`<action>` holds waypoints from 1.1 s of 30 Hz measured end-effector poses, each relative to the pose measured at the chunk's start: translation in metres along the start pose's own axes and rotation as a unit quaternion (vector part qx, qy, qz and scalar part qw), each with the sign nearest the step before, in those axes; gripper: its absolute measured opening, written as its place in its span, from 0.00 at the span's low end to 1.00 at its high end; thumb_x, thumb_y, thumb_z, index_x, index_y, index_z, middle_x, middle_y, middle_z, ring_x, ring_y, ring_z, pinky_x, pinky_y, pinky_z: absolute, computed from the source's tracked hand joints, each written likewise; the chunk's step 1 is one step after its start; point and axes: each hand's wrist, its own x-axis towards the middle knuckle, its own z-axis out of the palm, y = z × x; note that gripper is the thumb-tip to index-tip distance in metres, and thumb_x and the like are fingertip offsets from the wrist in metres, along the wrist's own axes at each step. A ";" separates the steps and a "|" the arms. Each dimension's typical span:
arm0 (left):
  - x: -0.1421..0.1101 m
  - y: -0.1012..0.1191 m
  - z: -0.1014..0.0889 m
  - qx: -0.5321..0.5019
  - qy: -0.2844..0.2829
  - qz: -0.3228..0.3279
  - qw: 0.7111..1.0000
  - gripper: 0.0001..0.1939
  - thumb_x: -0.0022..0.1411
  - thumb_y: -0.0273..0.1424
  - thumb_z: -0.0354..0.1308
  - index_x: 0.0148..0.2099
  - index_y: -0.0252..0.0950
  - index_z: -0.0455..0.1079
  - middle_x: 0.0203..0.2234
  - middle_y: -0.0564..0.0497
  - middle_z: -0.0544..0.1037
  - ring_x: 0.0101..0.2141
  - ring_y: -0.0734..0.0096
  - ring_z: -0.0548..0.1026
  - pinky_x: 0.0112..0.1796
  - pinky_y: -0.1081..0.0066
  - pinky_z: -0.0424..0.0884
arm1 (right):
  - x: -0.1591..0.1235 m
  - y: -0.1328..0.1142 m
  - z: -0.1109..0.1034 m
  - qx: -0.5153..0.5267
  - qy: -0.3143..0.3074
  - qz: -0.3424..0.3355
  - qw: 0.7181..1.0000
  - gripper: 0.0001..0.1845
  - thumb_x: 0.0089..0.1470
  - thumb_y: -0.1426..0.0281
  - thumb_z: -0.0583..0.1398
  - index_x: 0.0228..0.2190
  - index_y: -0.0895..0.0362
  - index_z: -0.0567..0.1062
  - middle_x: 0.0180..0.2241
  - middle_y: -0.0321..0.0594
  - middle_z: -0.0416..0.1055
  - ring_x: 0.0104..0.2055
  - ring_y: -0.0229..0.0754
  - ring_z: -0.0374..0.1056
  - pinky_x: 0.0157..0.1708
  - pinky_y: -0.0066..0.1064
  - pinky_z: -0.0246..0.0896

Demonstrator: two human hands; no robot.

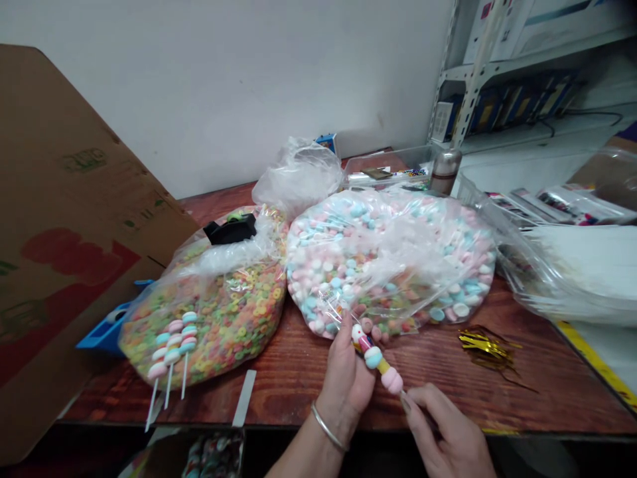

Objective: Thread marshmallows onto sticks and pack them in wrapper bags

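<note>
Operation in hand: one candy skewer is held between both hands, above the front edge of the wooden table.

Left hand: fingers closed around the upper end of the skewer, near a white piece and a pink-and-red piece. A metal bangle sits on the wrist.

Right hand: fingers pinched on the lower end of the stick, just below the pink piece. The pinch is partly hidden, so firmness of grip cannot be confirmed.

Skewer condition: upright-tilted, pieces stacked closely in white, pink, blue-and-white, yellow and pink order. The exposed stick is short.

Adjacent stock: a clear bag of pastel pink and blue candies lies directly behind the hands, touching the left hand's knuckles. A clear bag of multicoloured cereal rings lies to its left.

Finished items: three pink-and-blue candy skewers rest on the cereal bag, sticks pointing toward the table edge.

Rest: gold twist ties lie right of the hands; a black tape dispenser sits on the cereal bag; a steel flask stands behind.
</note>
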 end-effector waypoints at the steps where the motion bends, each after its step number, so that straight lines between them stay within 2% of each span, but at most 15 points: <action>1: 0.000 0.000 0.000 -0.001 0.004 0.000 1.000 0.15 0.59 0.40 0.61 0.43 0.36 0.70 0.24 0.55 0.67 0.25 0.74 0.69 0.30 0.72 0.72 | -0.001 0.002 -0.002 -0.060 0.014 -0.076 0.995 0.07 0.60 0.71 0.57 0.33 0.56 0.75 0.24 0.36 0.70 0.26 0.38 0.66 0.29 0.27 0.59; 3: 0.000 0.000 0.001 -0.003 0.007 0.000 1.000 0.14 0.59 0.40 0.61 0.43 0.36 0.70 0.24 0.55 0.67 0.25 0.74 0.69 0.30 0.72 0.72 | -0.001 0.006 -0.004 -0.146 0.040 -0.185 0.971 0.10 0.57 0.76 0.59 0.41 0.56 0.76 0.25 0.39 0.74 0.26 0.40 0.68 0.31 0.31 0.59; 5: 0.000 0.001 0.002 -0.003 0.015 -0.001 1.000 0.14 0.59 0.40 0.60 0.42 0.36 0.70 0.24 0.54 0.68 0.25 0.74 0.69 0.30 0.72 0.72 | -0.002 0.008 -0.005 -0.160 0.044 -0.210 0.963 0.14 0.56 0.77 0.59 0.44 0.55 0.75 0.28 0.41 0.76 0.28 0.42 0.69 0.32 0.32 0.61; 7: -0.001 0.002 0.003 -0.001 0.020 0.000 1.000 0.14 0.60 0.40 0.60 0.42 0.36 0.70 0.23 0.55 0.67 0.24 0.74 0.69 0.30 0.72 0.72 | -0.001 0.007 -0.005 -0.099 0.003 -0.139 0.985 0.12 0.58 0.74 0.57 0.44 0.55 0.74 0.30 0.41 0.77 0.29 0.41 0.71 0.32 0.29 0.64; 9: -0.001 0.002 0.003 0.001 0.010 0.003 1.000 0.13 0.60 0.39 0.60 0.43 0.35 0.70 0.23 0.56 0.67 0.24 0.74 0.69 0.30 0.72 0.72 | 0.000 0.003 -0.004 -0.019 -0.041 -0.003 0.999 0.09 0.61 0.68 0.55 0.39 0.55 0.74 0.29 0.38 0.75 0.28 0.39 0.70 0.29 0.25 0.64; 11: -0.002 0.002 0.001 0.006 -0.009 0.000 1.000 0.12 0.61 0.37 0.59 0.44 0.35 0.70 0.22 0.56 0.67 0.24 0.75 0.69 0.31 0.72 0.72 | 0.001 -0.001 -0.005 0.041 -0.057 0.109 0.992 0.12 0.61 0.62 0.55 0.31 0.55 0.73 0.25 0.35 0.70 0.26 0.37 0.66 0.26 0.23 0.62; 14: -0.001 0.000 -0.003 0.018 -0.024 -0.014 0.999 0.11 0.62 0.35 0.59 0.44 0.34 0.69 0.23 0.56 0.68 0.24 0.74 0.69 0.32 0.70 0.72 | 0.004 -0.005 -0.008 0.120 -0.064 0.181 0.974 0.18 0.58 0.56 0.57 0.23 0.55 0.69 0.23 0.32 0.63 0.26 0.36 0.59 0.27 0.24 0.58; 16: 0.000 0.000 -0.006 0.022 -0.030 -0.027 0.999 0.12 0.62 0.36 0.58 0.43 0.33 0.69 0.23 0.55 0.69 0.24 0.74 0.70 0.33 0.68 0.72 | 0.005 -0.006 -0.010 0.200 -0.084 0.242 0.946 0.22 0.56 0.52 0.58 0.21 0.55 0.66 0.20 0.29 0.55 0.23 0.34 0.52 0.22 0.23 0.51; 18: 0.001 0.001 -0.008 0.024 -0.037 -0.038 0.998 0.13 0.63 0.38 0.57 0.42 0.32 0.69 0.23 0.54 0.70 0.24 0.73 0.71 0.33 0.67 0.72 | 0.007 -0.006 -0.011 0.294 -0.102 0.310 0.898 0.25 0.53 0.50 0.60 0.20 0.55 0.61 0.17 0.25 0.47 0.19 0.31 0.43 0.17 0.23 0.39; 20: 0.001 0.002 -0.010 0.030 -0.045 -0.048 0.997 0.16 0.63 0.41 0.55 0.42 0.31 0.70 0.23 0.53 0.71 0.24 0.71 0.71 0.34 0.65 0.72 | 0.008 -0.007 -0.011 0.375 -0.117 0.360 0.846 0.26 0.51 0.49 0.62 0.20 0.54 0.60 0.15 0.22 0.44 0.16 0.28 0.36 0.16 0.23 0.31; 23: -0.001 0.004 -0.011 0.041 -0.063 -0.074 0.994 0.21 0.63 0.45 0.53 0.42 0.30 0.70 0.22 0.52 0.71 0.25 0.68 0.72 0.35 0.63 0.72 | 0.008 -0.006 -0.009 0.441 -0.141 0.394 0.794 0.24 0.50 0.49 0.64 0.22 0.56 0.64 0.13 0.20 0.45 0.14 0.26 0.33 0.14 0.22 0.30; 25: -0.003 0.004 -0.009 0.039 -0.071 -0.089 0.993 0.22 0.63 0.47 0.52 0.41 0.30 0.71 0.21 0.52 0.70 0.25 0.67 0.72 0.35 0.62 0.72 | 0.008 -0.006 -0.009 0.455 -0.148 0.403 0.780 0.25 0.48 0.48 0.64 0.24 0.57 0.68 0.13 0.19 0.45 0.13 0.24 0.32 0.13 0.21 0.31; 29: -0.005 0.001 -0.003 0.036 -0.049 -0.089 0.994 0.21 0.63 0.46 0.53 0.38 0.31 0.71 0.20 0.53 0.69 0.24 0.68 0.72 0.36 0.61 0.72 | 0.006 -0.004 -0.006 0.443 -0.120 0.406 0.790 0.27 0.46 0.44 0.63 0.26 0.58 0.71 0.14 0.20 0.46 0.14 0.24 0.35 0.12 0.19 0.34; 33: 0.000 0.001 -0.003 0.033 0.004 -0.036 0.999 0.14 0.63 0.39 0.57 0.39 0.31 0.71 0.27 0.48 0.75 0.29 0.67 0.75 0.36 0.63 0.73 | 0.002 0.001 -0.002 0.425 -0.113 0.391 0.808 0.28 0.47 0.44 0.63 0.28 0.57 0.72 0.16 0.22 0.47 0.15 0.25 0.38 0.13 0.19 0.35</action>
